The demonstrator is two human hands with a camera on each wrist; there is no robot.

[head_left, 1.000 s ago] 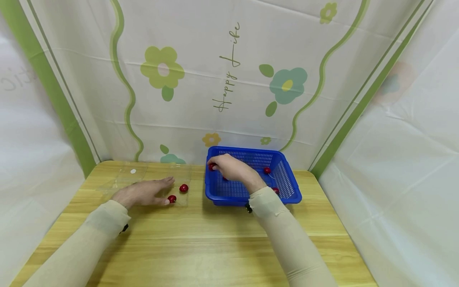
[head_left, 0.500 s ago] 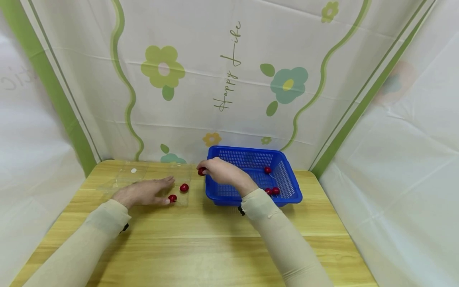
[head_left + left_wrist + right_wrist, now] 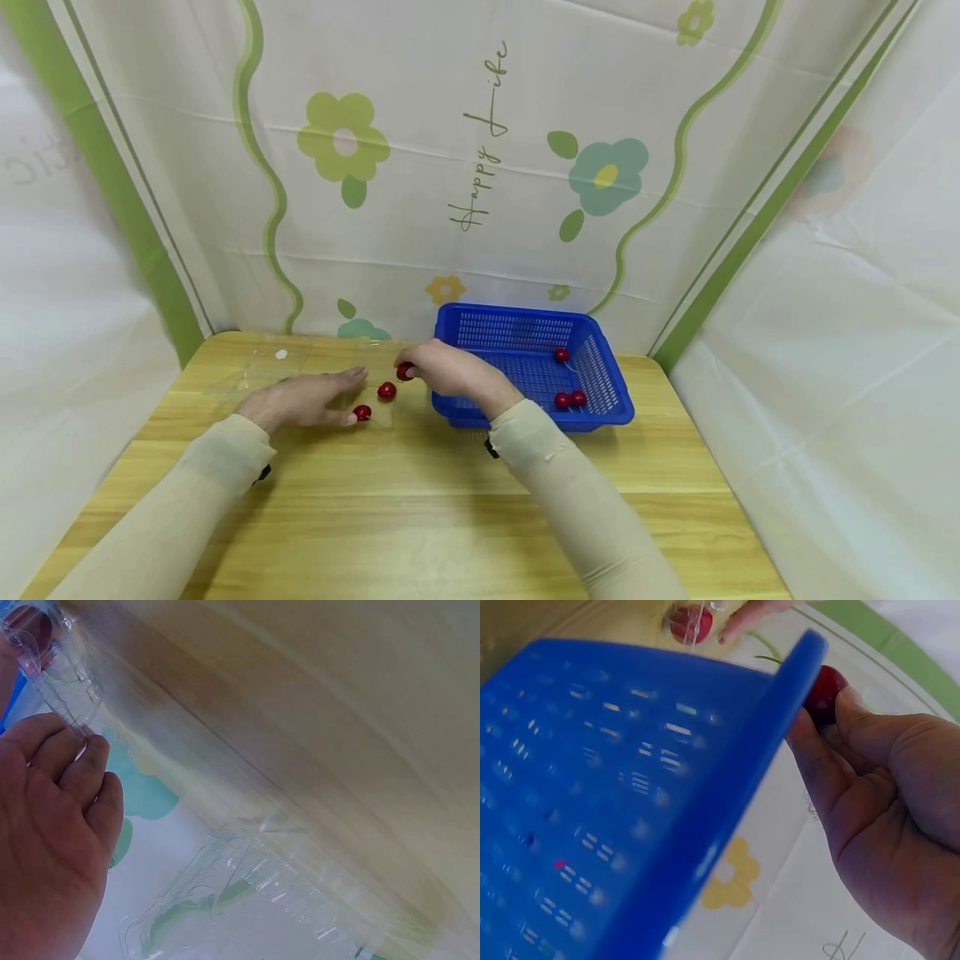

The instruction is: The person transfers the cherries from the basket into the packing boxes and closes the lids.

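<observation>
My right hand (image 3: 452, 370) pinches a red cherry (image 3: 405, 372) between thumb and fingertips, above the right side of a clear plastic box (image 3: 373, 354). In the right wrist view this cherry (image 3: 825, 694) shows just beyond the blue basket's rim. Two cherries lie in the box: one near its middle (image 3: 387, 391), the other (image 3: 362, 412) beside my left thumb. My left hand (image 3: 303, 400) rests at the box's left side with its fingers extended and thumb apart. In the left wrist view its fingertips touch the clear plastic wall (image 3: 71, 686).
The blue perforated basket (image 3: 525, 421) stands right of the box, with three cherries (image 3: 562, 400) visible in it. A clear plastic lid-like part (image 3: 258, 360) with a white spot lies behind my left hand. A patterned curtain (image 3: 420, 250) hangs behind the wooden table (image 3: 420, 517).
My right hand has lifted the cherry over the basket's left rim and carried it left to the box. My left hand stays in place.
</observation>
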